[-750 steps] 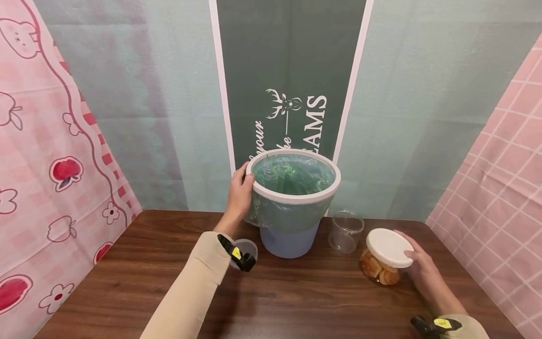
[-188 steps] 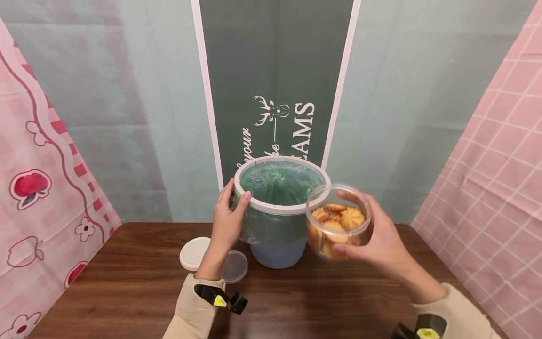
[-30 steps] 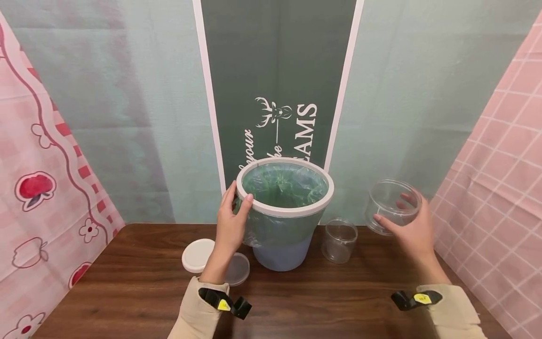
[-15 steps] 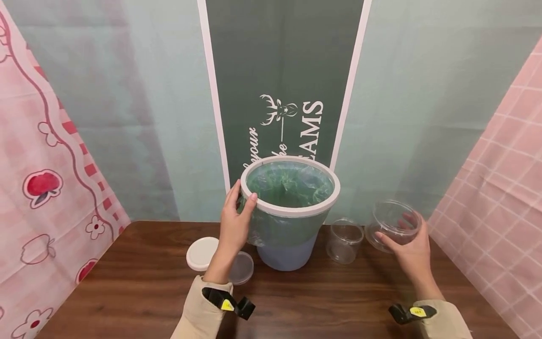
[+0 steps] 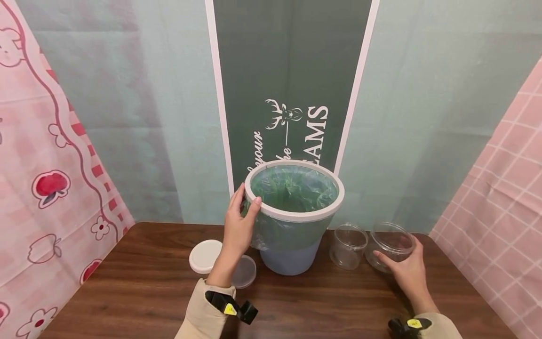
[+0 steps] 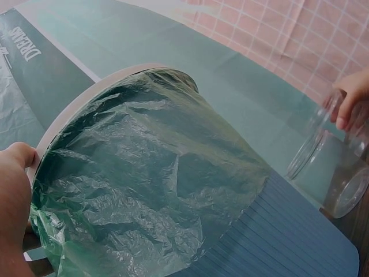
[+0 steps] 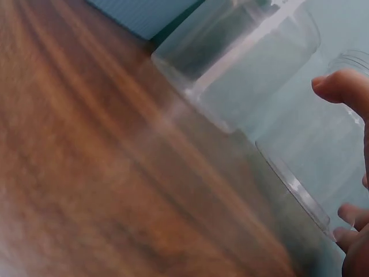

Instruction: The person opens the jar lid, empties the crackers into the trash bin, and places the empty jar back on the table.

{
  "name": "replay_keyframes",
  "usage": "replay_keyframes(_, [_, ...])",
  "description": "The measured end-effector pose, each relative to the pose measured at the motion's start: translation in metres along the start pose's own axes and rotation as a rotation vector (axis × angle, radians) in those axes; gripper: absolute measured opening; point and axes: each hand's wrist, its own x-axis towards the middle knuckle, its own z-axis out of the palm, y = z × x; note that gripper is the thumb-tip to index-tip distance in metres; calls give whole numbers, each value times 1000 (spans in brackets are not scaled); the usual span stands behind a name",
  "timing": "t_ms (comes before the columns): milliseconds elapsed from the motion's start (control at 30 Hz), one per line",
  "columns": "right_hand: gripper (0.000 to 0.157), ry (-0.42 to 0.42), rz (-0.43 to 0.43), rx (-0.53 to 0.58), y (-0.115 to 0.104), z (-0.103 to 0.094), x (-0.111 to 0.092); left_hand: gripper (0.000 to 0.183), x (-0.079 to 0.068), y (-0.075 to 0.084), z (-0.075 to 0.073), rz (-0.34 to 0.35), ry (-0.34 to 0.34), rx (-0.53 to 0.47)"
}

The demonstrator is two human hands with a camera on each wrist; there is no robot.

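My left hand [image 5: 239, 230] grips the white rim [image 5: 296, 215] of a blue waste bin [image 5: 288, 259], thumb in front. A thin green bag [image 6: 144, 173] lines the bin and folds down over its outside. At the right, my right hand [image 5: 408, 273] holds a wide clear plastic jar [image 5: 387, 249], lidless and with nothing inside, its thumb at the near side. The jar stands upright, its base on or very close to the tabletop. Just left of it is another lidless clear jar [image 5: 348, 249], seen also as a see-through jar [image 7: 248, 63] in the right wrist view.
A white lid [image 5: 205, 256] and a translucent lid [image 5: 244, 272] lie on the brown wooden table [image 5: 305, 306], left of the bin near my left forearm. Fabric hangings stand behind and at both sides; the bin is close to the back one.
Cookies were in the wide jar, first lidded, later open by the bin; now it is bare inside. My right hand has lowered it beside the other jar. My left hand stays at the rim.
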Motion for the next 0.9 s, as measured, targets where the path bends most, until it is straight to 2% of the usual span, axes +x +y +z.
replay_keyframes(267, [111,-24,16,10,9,1,0,69,-1,1,0,1,8,3])
replay_keyframes(633, [111,-36,18,-15,8,2,1,70,2,2,0,2,17,16])
replay_keyframes(900, [127,-97,16,34,12,-3,1,67,2,-2,-1,-30,4,47])
